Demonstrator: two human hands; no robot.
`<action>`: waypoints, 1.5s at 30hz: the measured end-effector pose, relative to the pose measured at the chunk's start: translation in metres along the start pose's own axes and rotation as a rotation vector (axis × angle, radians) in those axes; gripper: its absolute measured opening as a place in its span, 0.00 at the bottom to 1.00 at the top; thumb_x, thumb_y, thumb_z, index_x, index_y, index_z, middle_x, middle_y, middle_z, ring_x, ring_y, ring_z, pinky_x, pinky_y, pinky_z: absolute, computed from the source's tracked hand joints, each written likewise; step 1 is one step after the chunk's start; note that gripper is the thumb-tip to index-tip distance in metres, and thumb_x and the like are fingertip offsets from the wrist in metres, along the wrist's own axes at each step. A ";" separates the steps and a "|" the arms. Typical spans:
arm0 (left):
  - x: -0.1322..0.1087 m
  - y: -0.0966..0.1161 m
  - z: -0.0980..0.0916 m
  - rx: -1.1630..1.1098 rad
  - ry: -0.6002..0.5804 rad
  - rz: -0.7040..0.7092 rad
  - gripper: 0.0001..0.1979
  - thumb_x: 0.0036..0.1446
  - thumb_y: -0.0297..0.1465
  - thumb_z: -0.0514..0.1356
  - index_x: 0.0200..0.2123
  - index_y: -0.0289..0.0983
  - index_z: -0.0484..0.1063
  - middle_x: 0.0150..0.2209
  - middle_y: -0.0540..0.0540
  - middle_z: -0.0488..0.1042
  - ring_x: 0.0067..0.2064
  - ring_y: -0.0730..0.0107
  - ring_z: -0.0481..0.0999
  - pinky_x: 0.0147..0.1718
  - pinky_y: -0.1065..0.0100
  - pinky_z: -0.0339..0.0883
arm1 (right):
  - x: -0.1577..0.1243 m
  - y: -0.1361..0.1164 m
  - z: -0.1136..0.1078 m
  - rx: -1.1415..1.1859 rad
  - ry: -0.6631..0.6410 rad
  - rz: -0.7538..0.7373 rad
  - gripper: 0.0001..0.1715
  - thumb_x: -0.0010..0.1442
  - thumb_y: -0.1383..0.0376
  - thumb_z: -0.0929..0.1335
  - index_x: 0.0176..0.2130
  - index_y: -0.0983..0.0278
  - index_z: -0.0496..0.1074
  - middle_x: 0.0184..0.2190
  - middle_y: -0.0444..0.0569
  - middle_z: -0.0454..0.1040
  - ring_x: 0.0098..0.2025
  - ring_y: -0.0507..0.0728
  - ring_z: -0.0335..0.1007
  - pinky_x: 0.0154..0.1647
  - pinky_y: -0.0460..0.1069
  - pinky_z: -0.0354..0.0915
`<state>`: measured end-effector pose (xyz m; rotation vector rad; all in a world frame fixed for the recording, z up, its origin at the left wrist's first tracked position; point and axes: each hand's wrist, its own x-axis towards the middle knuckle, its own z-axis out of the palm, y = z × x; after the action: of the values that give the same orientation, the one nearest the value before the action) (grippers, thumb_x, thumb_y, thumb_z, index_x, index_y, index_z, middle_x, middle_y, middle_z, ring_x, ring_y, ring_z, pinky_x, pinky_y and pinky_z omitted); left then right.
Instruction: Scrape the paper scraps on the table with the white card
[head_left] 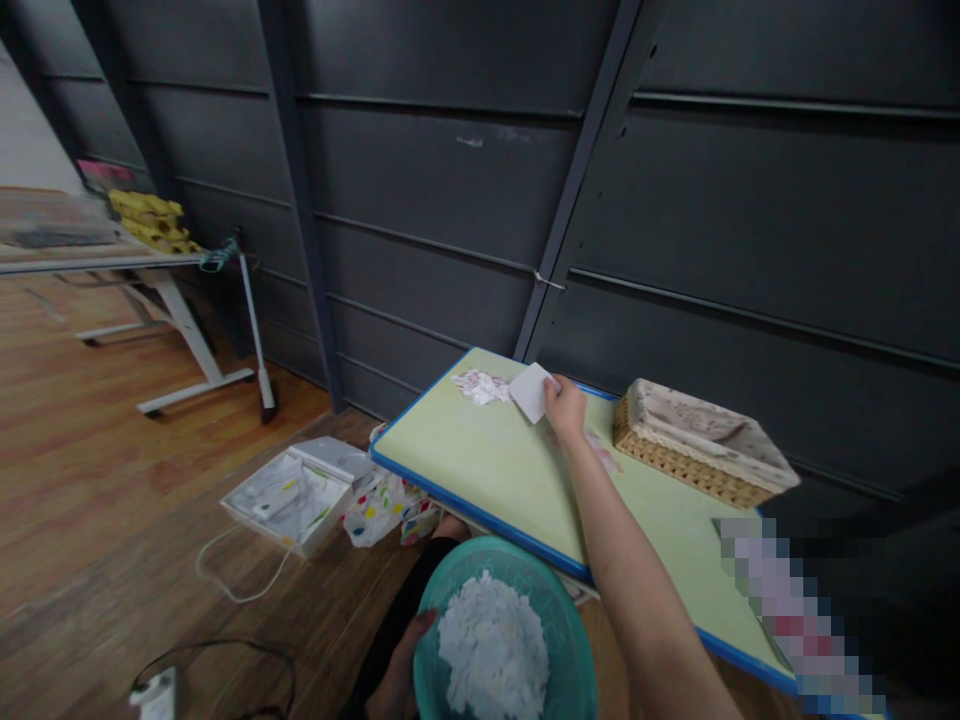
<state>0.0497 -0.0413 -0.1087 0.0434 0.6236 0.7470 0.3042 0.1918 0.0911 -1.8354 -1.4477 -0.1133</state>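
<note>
My right hand (568,408) reaches over the low table and pinches one corner of a flat white square card (530,391). Beside the card's left edge lies a small heap of torn paper scraps (481,386) on the pale green tabletop (480,450). In my lap sits a green plastic basket (576,620), with a mound of white shredded bits (493,645) inside. My left hand (401,655) grips the basket's left rim; its fingers are partly hidden by the basket.
A cloth-lined wicker basket (694,470) stands at the table's right rear. On the floor to the left are an open white box (289,500), a dotted plastic bag (375,508) and a power strip (157,695). Dark metal wall panels (435,180) rise behind the table.
</note>
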 end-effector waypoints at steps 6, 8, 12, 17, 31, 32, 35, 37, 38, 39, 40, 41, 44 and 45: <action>0.000 -0.002 0.002 -0.025 -0.008 -0.010 0.19 0.45 0.39 0.65 0.35 0.29 0.77 0.35 0.39 0.83 0.54 0.51 0.72 0.56 0.60 0.58 | 0.009 -0.002 -0.011 -0.056 -0.083 -0.036 0.23 0.59 0.62 0.59 0.46 0.70 0.75 0.42 0.58 0.77 0.43 0.59 0.72 0.45 0.48 0.61; -0.002 -0.001 0.006 -0.031 0.002 0.007 0.17 0.45 0.38 0.65 0.34 0.29 0.77 0.34 0.39 0.82 0.54 0.51 0.71 0.56 0.61 0.58 | 0.012 -0.003 -0.013 -0.064 -0.047 -0.029 0.24 0.59 0.62 0.59 0.47 0.71 0.74 0.44 0.59 0.76 0.44 0.60 0.72 0.46 0.48 0.60; -0.006 0.001 0.014 -0.019 0.006 0.007 0.16 0.45 0.38 0.65 0.31 0.29 0.77 0.34 0.37 0.82 0.55 0.49 0.70 0.56 0.61 0.59 | 0.012 -0.005 -0.007 -0.047 -0.018 -0.032 0.26 0.61 0.63 0.57 0.49 0.73 0.72 0.46 0.60 0.75 0.46 0.61 0.71 0.47 0.49 0.60; -0.008 0.001 0.015 -0.014 -0.009 0.023 0.15 0.44 0.38 0.65 0.31 0.30 0.77 0.33 0.38 0.82 0.54 0.47 0.71 0.57 0.56 0.57 | 0.011 -0.007 -0.006 -0.086 -0.096 -0.055 0.23 0.59 0.64 0.59 0.47 0.71 0.74 0.45 0.58 0.75 0.47 0.60 0.71 0.48 0.48 0.60; -0.007 0.002 0.016 0.014 0.015 0.007 0.12 0.51 0.35 0.60 0.29 0.30 0.77 0.32 0.37 0.82 0.54 0.50 0.72 0.54 0.61 0.60 | 0.008 -0.009 -0.029 -0.143 -0.127 -0.056 0.21 0.58 0.65 0.61 0.45 0.69 0.76 0.42 0.58 0.77 0.44 0.59 0.73 0.46 0.46 0.61; -0.007 0.002 0.016 0.007 0.027 0.015 0.13 0.51 0.35 0.60 0.30 0.29 0.77 0.32 0.37 0.82 0.53 0.50 0.72 0.55 0.61 0.60 | 0.008 -0.009 -0.031 -0.136 -0.122 -0.043 0.21 0.58 0.65 0.61 0.45 0.69 0.76 0.42 0.58 0.77 0.44 0.59 0.73 0.45 0.46 0.61; -0.003 0.001 0.010 -0.019 0.015 0.041 0.17 0.50 0.37 0.62 0.36 0.26 0.76 0.34 0.36 0.82 0.52 0.50 0.73 0.56 0.59 0.59 | 0.009 -0.008 -0.034 -0.115 -0.102 -0.027 0.22 0.58 0.64 0.60 0.46 0.69 0.76 0.42 0.58 0.77 0.44 0.58 0.73 0.46 0.46 0.61; 0.000 0.000 0.005 -0.025 -0.009 0.034 0.19 0.49 0.37 0.62 0.38 0.26 0.76 0.35 0.36 0.82 0.52 0.50 0.73 0.57 0.58 0.57 | 0.008 -0.008 -0.034 -0.113 -0.108 -0.045 0.22 0.58 0.64 0.60 0.46 0.69 0.75 0.43 0.58 0.77 0.44 0.58 0.73 0.46 0.46 0.61; 0.001 0.000 0.004 -0.024 -0.011 0.029 0.19 0.49 0.37 0.62 0.39 0.26 0.76 0.36 0.36 0.82 0.52 0.50 0.73 0.57 0.57 0.57 | 0.007 -0.008 -0.033 -0.114 -0.119 -0.054 0.22 0.58 0.64 0.60 0.46 0.69 0.75 0.42 0.58 0.77 0.44 0.58 0.73 0.46 0.46 0.61; 0.002 0.000 0.004 -0.019 -0.007 0.026 0.19 0.48 0.37 0.63 0.39 0.27 0.76 0.36 0.37 0.82 0.53 0.49 0.73 0.58 0.56 0.56 | 0.007 -0.008 -0.032 -0.114 -0.134 -0.059 0.22 0.58 0.64 0.60 0.46 0.69 0.76 0.42 0.58 0.77 0.44 0.58 0.73 0.46 0.46 0.61; 0.001 0.000 0.004 -0.009 0.001 0.024 0.20 0.47 0.37 0.63 0.39 0.27 0.76 0.37 0.37 0.82 0.53 0.48 0.72 0.58 0.55 0.56 | 0.007 -0.008 -0.032 -0.112 -0.147 -0.061 0.22 0.58 0.64 0.60 0.45 0.69 0.76 0.42 0.58 0.77 0.44 0.58 0.73 0.46 0.46 0.62; 0.000 0.000 0.006 0.004 0.010 0.022 0.19 0.46 0.37 0.64 0.39 0.28 0.76 0.37 0.37 0.82 0.53 0.48 0.72 0.58 0.54 0.56 | 0.007 -0.008 -0.032 -0.107 -0.154 -0.058 0.22 0.58 0.64 0.61 0.45 0.69 0.76 0.41 0.57 0.77 0.44 0.58 0.73 0.46 0.46 0.62; -0.007 0.001 0.014 0.023 0.008 0.056 0.17 0.49 0.37 0.62 0.37 0.28 0.77 0.36 0.38 0.82 0.54 0.49 0.72 0.58 0.55 0.56 | 0.007 -0.007 -0.032 -0.083 -0.125 -0.045 0.22 0.58 0.63 0.61 0.45 0.69 0.76 0.43 0.56 0.77 0.45 0.58 0.72 0.46 0.46 0.62; -0.009 0.001 0.017 0.017 0.005 0.065 0.16 0.51 0.36 0.61 0.36 0.29 0.77 0.35 0.39 0.82 0.53 0.51 0.73 0.57 0.56 0.56 | 0.007 -0.007 -0.032 -0.075 -0.112 -0.043 0.22 0.58 0.63 0.61 0.46 0.69 0.76 0.43 0.56 0.77 0.45 0.58 0.72 0.47 0.47 0.62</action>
<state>0.0531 -0.0431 -0.0901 0.0779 0.6355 0.8044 0.3125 0.1782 0.1202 -1.8974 -1.5804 -0.0889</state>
